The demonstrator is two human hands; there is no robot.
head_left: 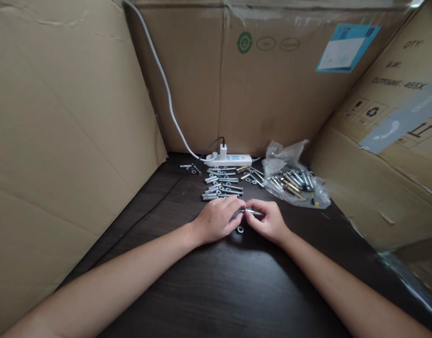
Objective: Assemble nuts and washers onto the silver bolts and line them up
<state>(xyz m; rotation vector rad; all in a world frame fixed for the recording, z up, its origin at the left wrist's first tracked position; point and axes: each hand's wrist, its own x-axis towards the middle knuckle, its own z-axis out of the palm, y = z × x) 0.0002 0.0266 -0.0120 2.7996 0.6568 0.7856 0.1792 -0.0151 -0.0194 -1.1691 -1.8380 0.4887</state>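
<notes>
1. Two bare hands meet at the middle of a dark wood-grain table (216, 291), both forearms reaching in from the lower corners and resting low over the surface.
2. Between them lies a small metal bolt (251, 211), held level just above the table. The left hand (217, 219) pinches its left end with curled fingertips; the right hand (270, 220) closes around its right end. Both hands are clamped on the same bolt, knuckles nearly touching.
3. Judged from its look, the bolt is stiff, smooth steel: light, hard, not fragile, but slick and apt to roll. The threaded shank probably gives the surest hold, with fingertips pinching across it rather than along it.
4. One loose nut (240, 229) sits on the table just below the hands, between the two thumbs.
5. Beyond the left hand, a spread of similar bolts (221, 184) and washers lies on the table.
6. To the right of that spread, a crumpled clear plastic bag (293, 178) holds more hardware.
7. Behind, a white power strip (233, 160) with a plugged-in charger and white cable rests against cardboard boxes (272, 84) that wall in the table on three sides.
</notes>
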